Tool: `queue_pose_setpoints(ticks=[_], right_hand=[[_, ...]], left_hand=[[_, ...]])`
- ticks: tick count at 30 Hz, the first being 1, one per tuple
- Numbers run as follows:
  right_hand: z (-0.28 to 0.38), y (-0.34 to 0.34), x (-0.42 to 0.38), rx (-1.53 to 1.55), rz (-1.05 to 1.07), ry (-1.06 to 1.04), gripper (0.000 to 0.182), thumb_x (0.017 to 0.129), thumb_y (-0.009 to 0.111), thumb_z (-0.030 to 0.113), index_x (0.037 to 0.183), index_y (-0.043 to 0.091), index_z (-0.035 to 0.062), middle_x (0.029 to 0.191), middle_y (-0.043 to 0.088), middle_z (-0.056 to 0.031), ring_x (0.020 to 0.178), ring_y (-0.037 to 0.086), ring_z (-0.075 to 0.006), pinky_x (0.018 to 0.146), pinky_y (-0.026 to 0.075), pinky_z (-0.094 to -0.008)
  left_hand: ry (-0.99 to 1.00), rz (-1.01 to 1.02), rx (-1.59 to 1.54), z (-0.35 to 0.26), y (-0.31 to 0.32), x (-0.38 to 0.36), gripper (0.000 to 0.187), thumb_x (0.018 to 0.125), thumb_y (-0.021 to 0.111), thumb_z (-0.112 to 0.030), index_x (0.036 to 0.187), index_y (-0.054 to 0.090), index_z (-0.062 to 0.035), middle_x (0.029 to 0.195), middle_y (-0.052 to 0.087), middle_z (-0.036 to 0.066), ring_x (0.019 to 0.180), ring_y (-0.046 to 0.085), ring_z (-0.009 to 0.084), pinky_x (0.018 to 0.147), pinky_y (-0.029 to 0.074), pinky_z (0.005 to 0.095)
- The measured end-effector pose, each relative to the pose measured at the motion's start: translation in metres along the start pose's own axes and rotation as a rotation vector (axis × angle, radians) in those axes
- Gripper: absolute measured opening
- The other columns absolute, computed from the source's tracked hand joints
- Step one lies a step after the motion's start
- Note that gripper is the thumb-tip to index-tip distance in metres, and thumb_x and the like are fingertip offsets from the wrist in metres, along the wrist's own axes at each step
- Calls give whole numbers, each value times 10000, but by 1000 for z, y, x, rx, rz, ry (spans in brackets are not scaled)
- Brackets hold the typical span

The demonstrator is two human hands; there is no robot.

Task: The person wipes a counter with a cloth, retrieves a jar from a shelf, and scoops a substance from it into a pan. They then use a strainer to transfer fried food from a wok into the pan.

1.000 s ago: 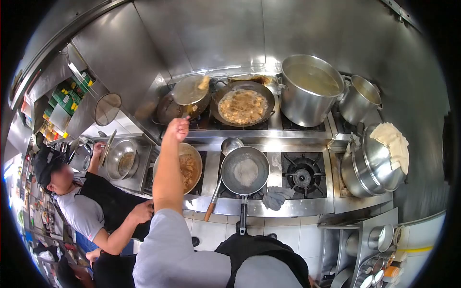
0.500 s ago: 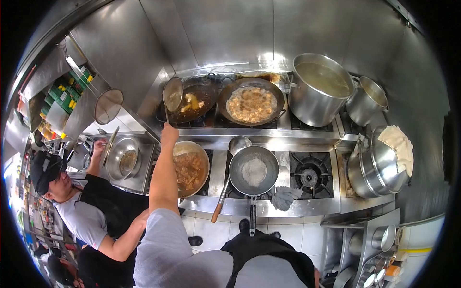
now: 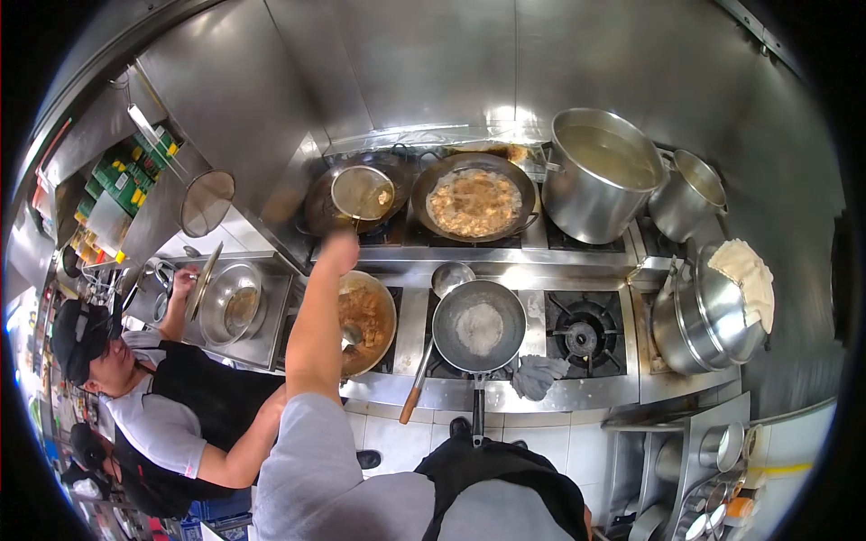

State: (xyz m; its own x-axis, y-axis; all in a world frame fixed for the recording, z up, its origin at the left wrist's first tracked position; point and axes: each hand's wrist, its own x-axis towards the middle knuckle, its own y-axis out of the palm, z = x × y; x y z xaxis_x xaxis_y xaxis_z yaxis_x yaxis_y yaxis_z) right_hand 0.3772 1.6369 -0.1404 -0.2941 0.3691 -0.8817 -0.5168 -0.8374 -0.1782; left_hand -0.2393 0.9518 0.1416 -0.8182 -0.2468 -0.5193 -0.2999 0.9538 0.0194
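My left hand (image 3: 336, 252), blurred by motion, reaches forward closed around the handle of a round mesh strainer (image 3: 356, 187). The strainer is level over the left wok (image 3: 316, 206) on the back row and covers much of it. A small piece of food lies in the mesh near its right side. Just right of it, a second wok (image 3: 419, 194) holds pale pieces in bubbling oil (image 3: 478, 203). Below my forearm is a pan of brown food in sauce (image 3: 372, 311). My right hand is out of view; only a sliver of skin shows at the bottom edge.
A co-worker (image 3: 207, 379) stands close on my left, one hand on a lid (image 3: 206, 281) beside a steel bowl (image 3: 254, 314). In front are a saucepan with white powder (image 3: 478, 329), a ladle (image 3: 424, 365) and a grey cloth (image 3: 538, 374). Tall pots (image 3: 595, 203) stand back right.
My left hand has moved right with the strainer, which has gone from tilted at the wok's left to level over it. A spoon's bowl now shows in the sauce pan.
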Motion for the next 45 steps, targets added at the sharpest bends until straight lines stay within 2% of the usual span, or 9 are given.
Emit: queue_pose_setpoints(ticks=[9,16,19,22,26,38,40,44,45], right_hand=[[-91,-33,37,34,-5,57,310,900,558,288,1114,555,64,892,641,-99,691,572,-182,546,431,-272],[-13,-3,-20,33,-13,-49,343,895,556,291,1176,528,96,971,592,-91,776,573,-224,617,470,-346],[26,15,-50,39,-24,-98,364,893,555,292,1207,514,112,1010,567,-88,819,573,-245,653,490,-384],[29,22,-64,99,-57,-72,361,894,550,282,1209,514,109,1013,563,-83,813,574,-248,654,495,-389],[-42,-5,-15,258,-28,18,359,903,581,330,1168,539,91,987,584,-74,780,588,-238,653,506,-389],[76,-87,-62,-265,28,1,374,895,608,371,1150,547,103,983,594,-73,784,597,-235,665,513,-390],[102,-94,-65,-378,45,10,377,894,613,378,1146,549,105,982,596,-73,784,598,-234,667,514,-391],[140,-87,-59,-520,70,-3,384,891,623,393,1140,552,109,981,599,-73,786,601,-233,671,517,-391],[149,-87,-61,-554,71,-6,385,891,625,396,1138,553,110,980,600,-73,786,602,-233,672,518,-391]], left_hand=[[50,289,-219,-24,45,-30,109,918,430,-86,1024,455,-87,573,376,-31,395,303,53,332,207,208],[43,136,93,21,133,1,60,860,396,-83,889,447,-97,604,445,18,395,329,90,334,210,244],[776,-260,943,67,139,44,259,851,459,-102,1098,492,-33,915,654,275,809,665,405,667,515,515],[528,-287,972,50,161,-22,425,850,497,-131,1261,433,-42,1056,621,343,1053,592,480,905,456,542],[491,-290,1108,64,180,-48,513,848,501,-115,1339,362,-65,1011,652,300,975,634,457,850,490,535],[614,-204,836,202,166,-42,602,845,620,-111,1393,376,-59,1216,470,258,1126,507,459,941,449,491],[891,-191,808,201,138,-99,489,815,621,-114,1284,511,-29,1139,558,258,1057,570,436,891,479,484],[19,320,1236,215,21,-215,259,811,561,-174,928,680,24,895,669,265,896,656,409,830,510,481],[65,144,1176,256,-9,-233,222,772,585,-138,875,691,27,870,676,260,900,664,390,832,517,458]])
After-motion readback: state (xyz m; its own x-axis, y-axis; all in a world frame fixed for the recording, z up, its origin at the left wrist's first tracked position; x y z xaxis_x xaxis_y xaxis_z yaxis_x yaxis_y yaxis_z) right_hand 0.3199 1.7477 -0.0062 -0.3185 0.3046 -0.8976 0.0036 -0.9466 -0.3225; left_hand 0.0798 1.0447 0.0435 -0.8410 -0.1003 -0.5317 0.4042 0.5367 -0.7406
